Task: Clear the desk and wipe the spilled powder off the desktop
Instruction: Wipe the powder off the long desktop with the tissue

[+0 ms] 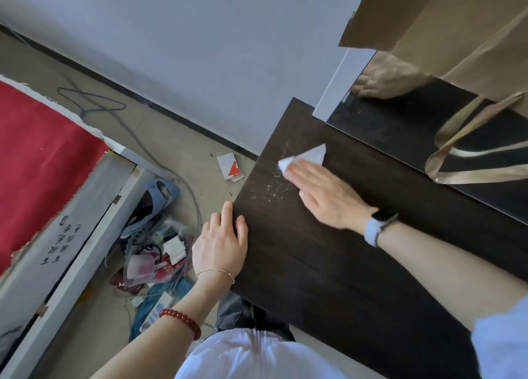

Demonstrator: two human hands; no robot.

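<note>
A dark wooden desktop [328, 264] fills the middle of the view. White specks of spilled powder [270, 183] lie scattered near its left edge. My right hand [325, 193] lies flat on a folded white tissue [307, 156] and presses it onto the desk just right of the powder. My left hand [220, 241] rests on the desk's left edge, fingers apart, holding nothing. A brown paper bag [445, 33] with ribbon handles stands at the back right of the desk.
A mirror with a white frame [340, 78] leans behind the desk under the bag. On the floor to the left lie a heap of bags and clutter [154, 253], a small card [230, 167], a wire hanger [91, 101] and a bed with red cloth [37, 164].
</note>
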